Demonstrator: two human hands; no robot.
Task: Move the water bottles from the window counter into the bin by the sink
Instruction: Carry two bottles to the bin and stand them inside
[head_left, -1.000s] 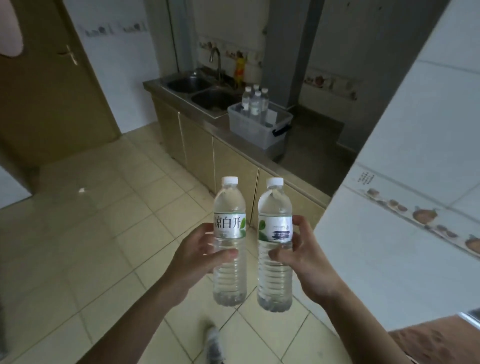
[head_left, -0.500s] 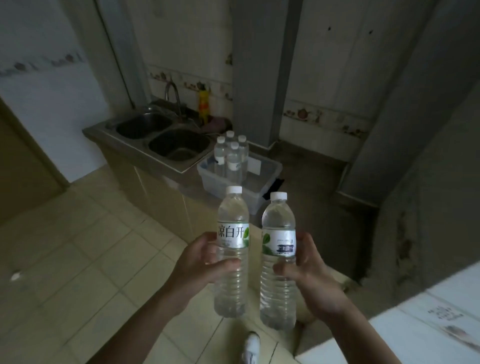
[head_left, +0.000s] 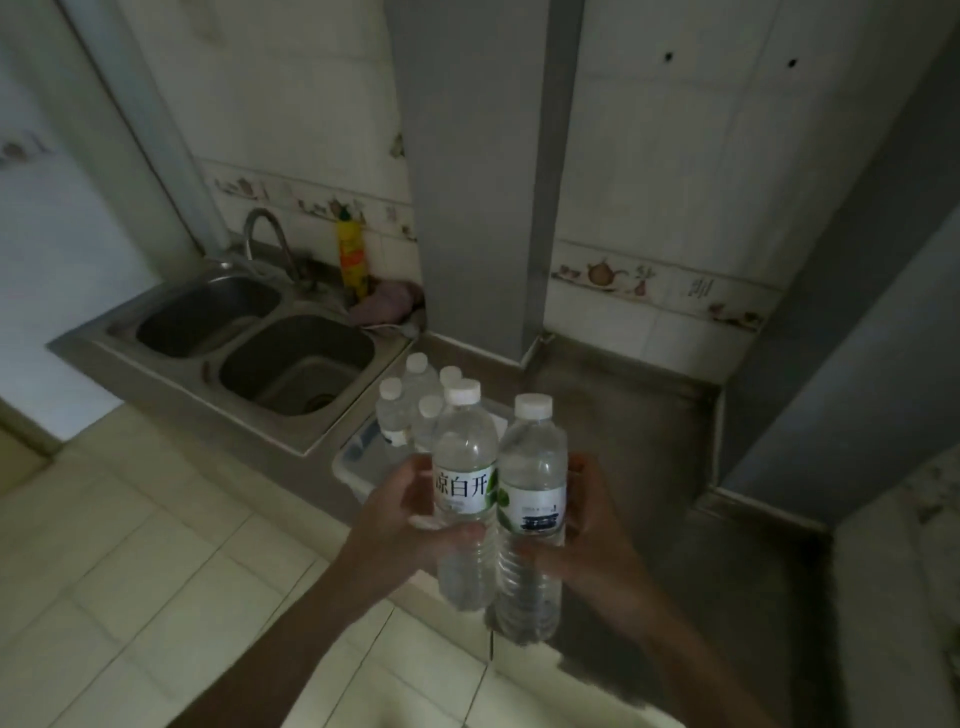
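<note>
I hold two clear water bottles with white caps upright and side by side. My left hand (head_left: 402, 512) grips the left bottle (head_left: 464, 467), whose label carries large Chinese characters. My right hand (head_left: 589, 525) grips the right bottle (head_left: 532, 483), labelled green and white. Both bottles hang just in front of the translucent bin (head_left: 356, 462) on the counter right of the sink, hiding most of it. Several capped bottles (head_left: 402, 405) stand upright inside the bin.
A double steel sink (head_left: 260, 343) with a curved tap (head_left: 267, 234) lies left of the bin. A yellow detergent bottle (head_left: 352, 257) and a pink cloth (head_left: 387, 306) sit behind it. A grey pillar (head_left: 483, 182) rises behind the bin. The dark counter (head_left: 623, 415) runs right.
I have come closer to the sink counter; the bin and sink look larger. Both bottles, still held upright, now overlap the bin and sit closer together.
</note>
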